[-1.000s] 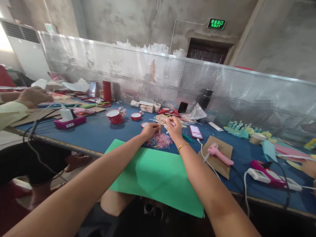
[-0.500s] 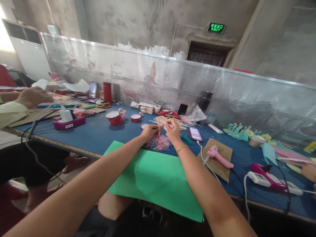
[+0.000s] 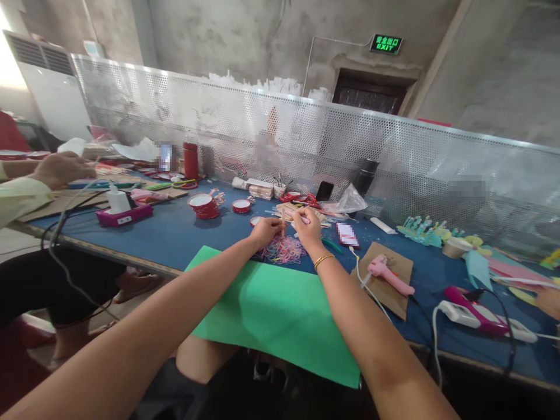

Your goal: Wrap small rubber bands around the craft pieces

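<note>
My left hand (image 3: 268, 231) is pinched on a thin, pale wooden stick (image 3: 283, 218) that stands upright. Close on its right, my right hand (image 3: 307, 226) is closed around a slim pinkish pen-like thing (image 3: 303, 217), whose kind is too small to make out. Below both hands lies a tangled heap of multicoloured thin strands (image 3: 283, 249). A green sheet (image 3: 271, 315) hangs over the table edge under my forearms. Behind my hands more pale wooden sticks (image 3: 322, 220) lie spread out, partly hidden by my right hand.
Red-rimmed round pieces (image 3: 203, 206) are stacked at left. A pink glue gun (image 3: 389, 275) rests on cardboard (image 3: 371, 256) at right, near a phone (image 3: 347, 234) on a cable. Power strips (image 3: 476, 312) sit nearby. Another person's hand (image 3: 65, 169) works at far left. A perforated metal screen (image 3: 219, 128) backs the table.
Both hands stay in nearly the same place, still holding the stick and the pinkish thing. The whole view has shifted very slightly.
</note>
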`<state>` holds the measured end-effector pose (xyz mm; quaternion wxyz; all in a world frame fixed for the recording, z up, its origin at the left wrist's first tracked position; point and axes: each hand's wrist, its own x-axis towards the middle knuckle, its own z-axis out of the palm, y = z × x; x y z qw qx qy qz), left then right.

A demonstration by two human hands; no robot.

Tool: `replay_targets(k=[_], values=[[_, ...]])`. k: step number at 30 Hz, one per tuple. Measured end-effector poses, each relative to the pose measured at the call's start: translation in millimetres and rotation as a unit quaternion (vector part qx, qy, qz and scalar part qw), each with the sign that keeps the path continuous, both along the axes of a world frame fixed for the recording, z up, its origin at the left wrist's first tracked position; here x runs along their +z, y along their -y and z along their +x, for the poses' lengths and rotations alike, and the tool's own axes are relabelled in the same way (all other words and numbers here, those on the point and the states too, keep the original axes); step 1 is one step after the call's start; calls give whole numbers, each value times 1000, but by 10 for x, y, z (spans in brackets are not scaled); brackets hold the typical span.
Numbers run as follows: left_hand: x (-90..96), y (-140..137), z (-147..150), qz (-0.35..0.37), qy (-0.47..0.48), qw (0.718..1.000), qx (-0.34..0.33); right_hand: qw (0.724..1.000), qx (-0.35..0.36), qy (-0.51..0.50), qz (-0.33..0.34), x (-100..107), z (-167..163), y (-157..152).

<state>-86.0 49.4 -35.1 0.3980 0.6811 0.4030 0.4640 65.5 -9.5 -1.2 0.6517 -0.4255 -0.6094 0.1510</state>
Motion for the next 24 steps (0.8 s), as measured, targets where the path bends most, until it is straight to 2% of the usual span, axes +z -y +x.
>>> replay_targets(k=[3,8,14,20,24], values=[[-3,-12,-5,8,-5,1000,-1,1000,-11,-14,-5,-1,16,-2],[21,17,-3,18,-17,1000,-4,1000,15,4,15,19,-6,30],[17,15,5,15,-18,1000,7,1000,-11,-5,-3,-10,9,0],[-20,-22,-8,19,-8,1000,-12,1000,10,3,0,-8,-10,3],[-23,-22,-1,7,4,1000,-9,1000,-3,-7,-7,-9,6,-3]])
